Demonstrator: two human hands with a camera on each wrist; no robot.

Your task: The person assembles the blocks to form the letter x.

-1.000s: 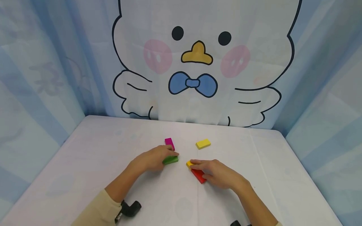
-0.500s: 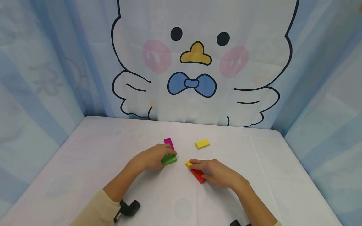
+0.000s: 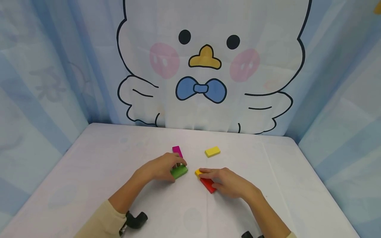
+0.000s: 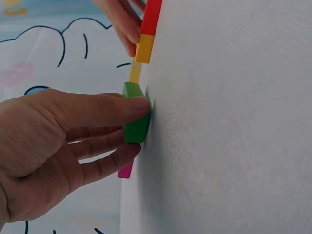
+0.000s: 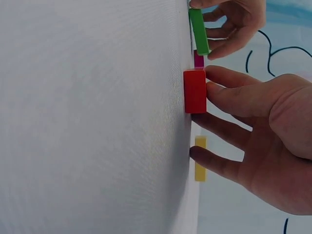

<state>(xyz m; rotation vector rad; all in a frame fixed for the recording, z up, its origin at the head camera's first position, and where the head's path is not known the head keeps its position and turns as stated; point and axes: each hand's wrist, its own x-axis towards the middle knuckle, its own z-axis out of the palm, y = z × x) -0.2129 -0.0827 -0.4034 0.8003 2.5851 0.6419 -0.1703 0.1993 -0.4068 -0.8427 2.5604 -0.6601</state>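
Observation:
My left hand (image 3: 162,167) pinches a green block (image 3: 179,172) between thumb and fingers; in the left wrist view the thumb lies across the face of the green block (image 4: 136,129), which is tilted close to the tabletop. My right hand (image 3: 230,181) is on two blocks laid end to end, a red block (image 3: 208,185) and an orange-yellow block (image 3: 197,173). Its thumb is at the red block's near part and its forefingers reach the orange-yellow one. In the right wrist view the red block (image 5: 195,91) sits between thumb and fingers, and hides the orange-yellow block.
A magenta block (image 3: 177,151) lies just beyond my left hand, partly covered by it. Farther back, a yellow block (image 3: 212,151) rests on the white-covered table (image 3: 134,138). A curtain (image 3: 202,115) with a cartoon bird stands behind the table's far edge.
The green block has tilted and turned in my left hand, so more of its face shows, and the left fingers have shifted around it. My right hand and its two blocks stay in place.

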